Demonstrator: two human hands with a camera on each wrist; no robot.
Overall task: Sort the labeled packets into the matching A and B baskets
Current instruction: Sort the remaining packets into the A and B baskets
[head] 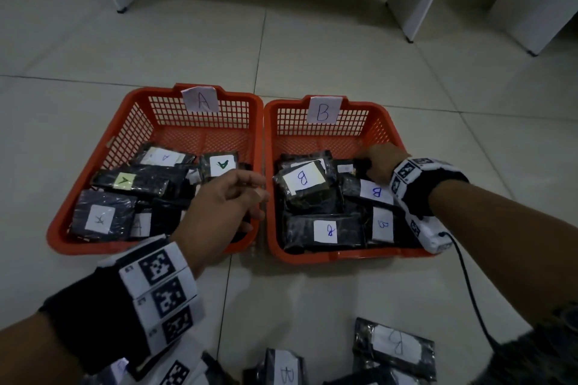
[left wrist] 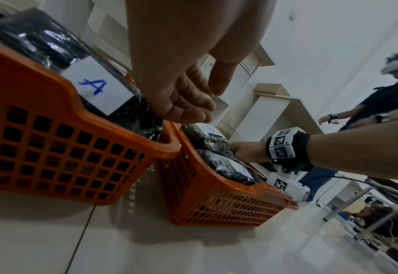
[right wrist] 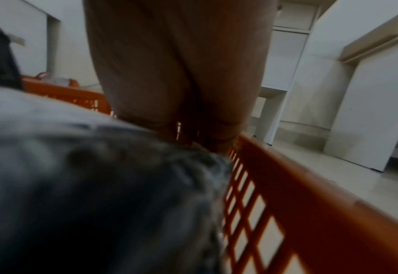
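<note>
Overhead, the head camera takes in two orange baskets set side by side on a tiled floor (head: pixel 187 40), their rims touching or nearly so. The A basket (head: pixel 56 234), tagged "A" on its far wall, holds dark packets labeled A (head: pixel 100 218) across its near half. The B basket (head: pixel 395 126) holds packets labeled B (head: pixel 301 181) stacked toward its near edge. More unsorted packets (head: pixel 395 345) lie on the floor by the frame's bottom edge. The left hand (head: pixel 219 206) hovers over the A basket's near right corner, fingers loosely curled, holding nothing. The right hand (head: pixel 380 166) reaches into the B basket's right side, fingers curled onto a dark packet (head: pixel 361 166).

From the left wrist, the empty palm shows plainly above an "A" label, and other people stand beyond.

From the right wrist, blurred, the hand presses down beside the basket's right wall; the fingertips are hidden, so the grip cannot be confirmed here.
</note>
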